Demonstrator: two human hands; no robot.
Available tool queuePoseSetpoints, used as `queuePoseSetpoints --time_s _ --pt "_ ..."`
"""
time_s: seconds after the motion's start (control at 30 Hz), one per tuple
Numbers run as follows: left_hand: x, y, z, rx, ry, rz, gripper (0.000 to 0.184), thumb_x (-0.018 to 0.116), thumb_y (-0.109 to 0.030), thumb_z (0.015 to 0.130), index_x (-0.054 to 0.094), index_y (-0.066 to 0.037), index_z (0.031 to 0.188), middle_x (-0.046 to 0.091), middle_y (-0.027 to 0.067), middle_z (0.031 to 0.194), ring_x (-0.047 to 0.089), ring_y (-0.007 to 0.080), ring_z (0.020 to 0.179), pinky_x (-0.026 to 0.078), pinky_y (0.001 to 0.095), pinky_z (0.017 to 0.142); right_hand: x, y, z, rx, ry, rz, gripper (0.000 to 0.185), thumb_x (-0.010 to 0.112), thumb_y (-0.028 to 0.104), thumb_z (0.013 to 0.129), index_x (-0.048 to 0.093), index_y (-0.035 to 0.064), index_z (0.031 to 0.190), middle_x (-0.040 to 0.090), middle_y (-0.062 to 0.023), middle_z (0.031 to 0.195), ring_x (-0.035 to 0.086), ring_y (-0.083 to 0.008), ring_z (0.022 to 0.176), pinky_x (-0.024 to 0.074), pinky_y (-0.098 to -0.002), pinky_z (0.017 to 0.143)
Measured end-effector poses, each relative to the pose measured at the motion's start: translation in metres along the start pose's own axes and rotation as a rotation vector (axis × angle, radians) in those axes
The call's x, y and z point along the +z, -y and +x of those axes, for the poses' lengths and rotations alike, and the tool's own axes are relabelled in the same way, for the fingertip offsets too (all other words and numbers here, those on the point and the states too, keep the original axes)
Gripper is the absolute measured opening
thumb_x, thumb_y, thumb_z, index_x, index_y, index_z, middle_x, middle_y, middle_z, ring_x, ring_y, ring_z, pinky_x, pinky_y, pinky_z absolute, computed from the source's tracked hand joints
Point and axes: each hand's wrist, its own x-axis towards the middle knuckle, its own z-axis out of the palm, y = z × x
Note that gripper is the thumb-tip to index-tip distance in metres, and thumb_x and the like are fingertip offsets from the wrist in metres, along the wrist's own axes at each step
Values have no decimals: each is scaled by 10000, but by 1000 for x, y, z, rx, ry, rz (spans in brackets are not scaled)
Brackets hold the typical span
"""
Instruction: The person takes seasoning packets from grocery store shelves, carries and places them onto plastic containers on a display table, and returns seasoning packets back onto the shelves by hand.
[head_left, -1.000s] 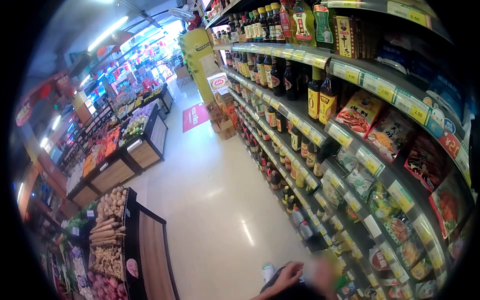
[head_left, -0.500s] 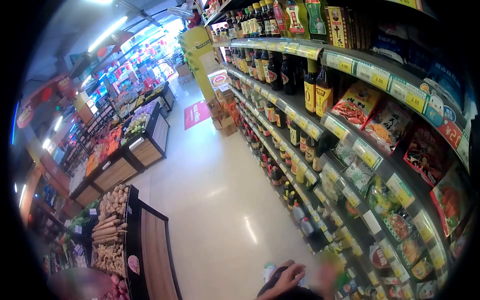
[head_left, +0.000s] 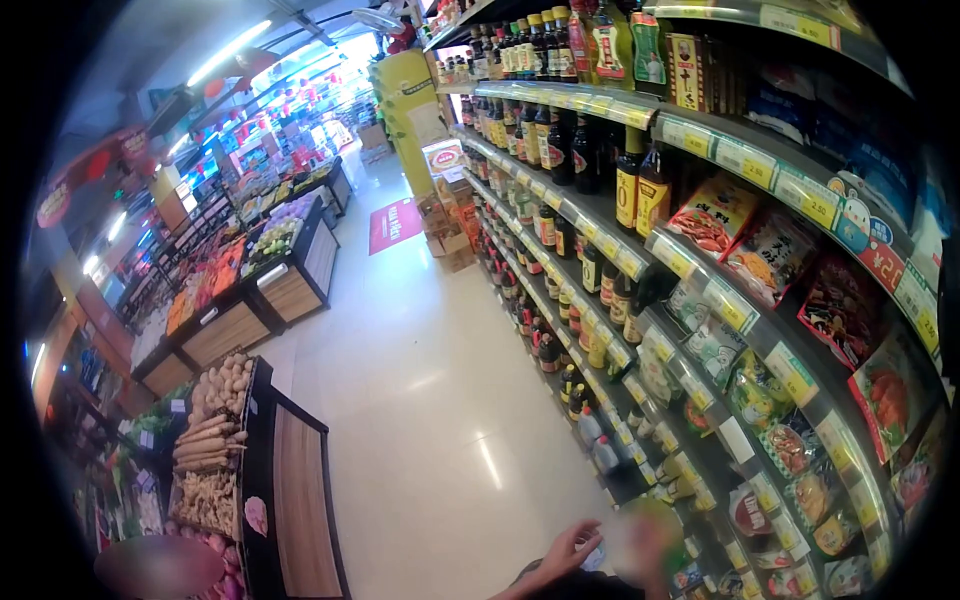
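Observation:
At the bottom of the head view, my left hand reaches in from the lower left, over dark clothing. Its fingers are slightly bent and apart, and I see nothing held in them. Close by on the right, my right hand is largely lost in a blurred patch. It seems to be closed on a green-and-yellow item, whose kind I cannot make out. A small whitish thing shows just beyond my left fingers, too unclear to name. Both hands are beside the lower shelves.
Long shelves on the right carry sauce bottles and seasoning packets. A wooden-sided produce stand with root vegetables borders the aisle floor at left. Cardboard boxes stand by a yellow pillar ahead.
The view has shifted slightly. My left hand has moved a little, and the whitish thing now shows to its right instead of its left. My right hand stays beside the shelves with the green-and-yellow item.

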Motion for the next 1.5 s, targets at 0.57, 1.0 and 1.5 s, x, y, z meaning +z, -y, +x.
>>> queuePoseSetpoints --time_s 0.57,1.0,1.5 --pt "-41 13 -142 -128 -629 -75 304 601 -173 872 522 -29 1128 605 71 892 598 159 854 497 298 771 84 21 -53 -55 556 -262 198 536 -31 757 537 -4 954 568 -38 843 555 -101 770 456 -221 679" --pt "-26 24 -308 -157 -1027 -165 291 609 -131 861 513 -30 1117 601 61 894 597 140 831 497 283 752 114 13 -179 249 935 -189 156 606 86 806 580 12 940 598 -20 801 549 -72 707 449 -224 608" --pt "54 49 -475 -247 -1752 -248 310 631 -129 838 526 -11 1104 598 69 886 594 138 792 498 272 726 160 -9 -310 207 1622 -342 171 631 138 834 488 52 798 551 -15 734 516 -89 692 432 -245 616"
